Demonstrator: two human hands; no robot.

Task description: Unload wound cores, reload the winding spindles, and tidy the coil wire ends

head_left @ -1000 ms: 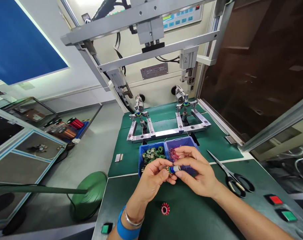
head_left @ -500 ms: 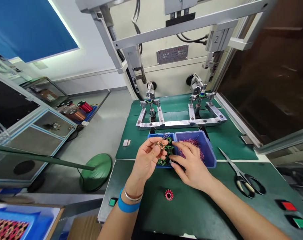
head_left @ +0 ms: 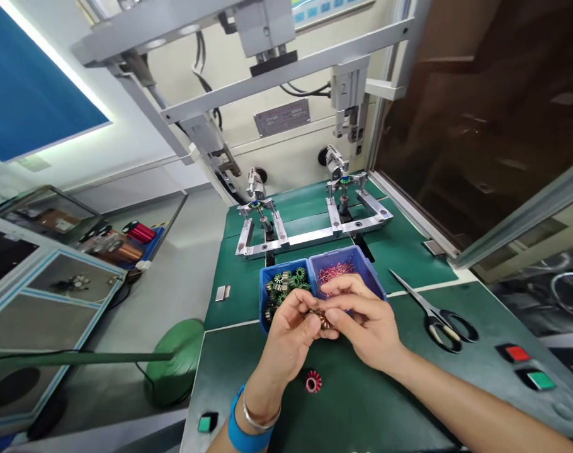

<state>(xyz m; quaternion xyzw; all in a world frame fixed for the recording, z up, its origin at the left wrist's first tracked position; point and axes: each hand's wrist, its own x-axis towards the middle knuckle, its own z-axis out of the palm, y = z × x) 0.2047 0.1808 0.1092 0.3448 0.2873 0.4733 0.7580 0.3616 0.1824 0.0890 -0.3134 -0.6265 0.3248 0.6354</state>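
Note:
Between the fingertips of both hands is a small motor stator (head_left: 323, 321) with copper-coloured windings, partly hidden by the fingers. My left hand (head_left: 290, 340) pinches it from the left, and my right hand (head_left: 369, 324) has thumb and fingers closed on its right side. A stator with red windings (head_left: 313, 381) lies on the green bench just below my hands. Behind my left hand stands a blue bin (head_left: 263, 319) holding several green stator cores (head_left: 281, 283). Beside it, partly behind my right hand, a purple-blue bin (head_left: 377, 284) contains red wire scraps (head_left: 334, 272).
Scissors (head_left: 435, 318) lie on the bench at right, near a red button (head_left: 517, 353) and a green button (head_left: 540, 380). Another green button (head_left: 205, 423) sits at the left edge. Behind the bins stands a metal two-station fixture (head_left: 315, 236) under a machine frame (head_left: 291, 72).
My right hand has left the blue bin and come to the stator in my left hand, where its fingers now close. The camera view has shifted and turned, so more of the blue bin shows.

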